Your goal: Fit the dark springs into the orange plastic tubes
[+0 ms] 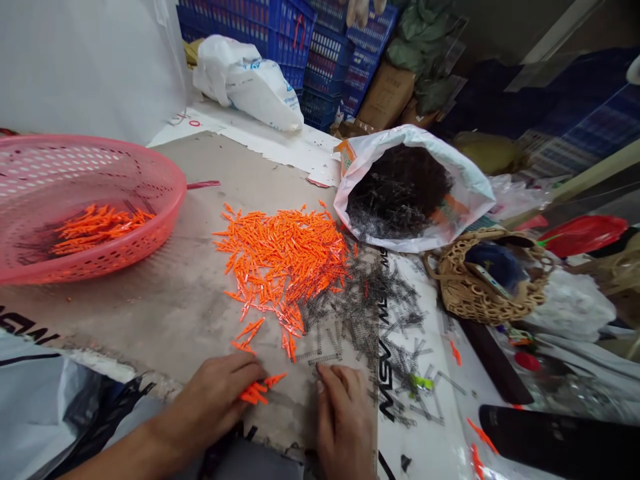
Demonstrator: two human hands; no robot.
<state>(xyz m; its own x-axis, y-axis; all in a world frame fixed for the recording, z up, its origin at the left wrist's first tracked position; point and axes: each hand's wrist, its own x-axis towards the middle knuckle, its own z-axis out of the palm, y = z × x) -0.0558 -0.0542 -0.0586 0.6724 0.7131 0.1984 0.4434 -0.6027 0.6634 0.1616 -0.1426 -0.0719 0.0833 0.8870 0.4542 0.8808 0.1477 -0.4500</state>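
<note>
**Counter (260, 137) lot, mid-handling**

Left hand (213, 400): curling shut, gripping a few orange pieces (257, 392) against the cardboard (150, 313). Right hand (343, 423): lying fingers-down just beside them, touching the cardboard near its edge; any pinch is hidden. Main orange pile (283, 260): sitting just beyond the hands, spilling into dark coil springs (360, 313). Pink basket (170, 180): holding more orange pieces at the left edge. White bag (480, 193): slumping open, full of springs, past the cardboard's far right corner.
</note>
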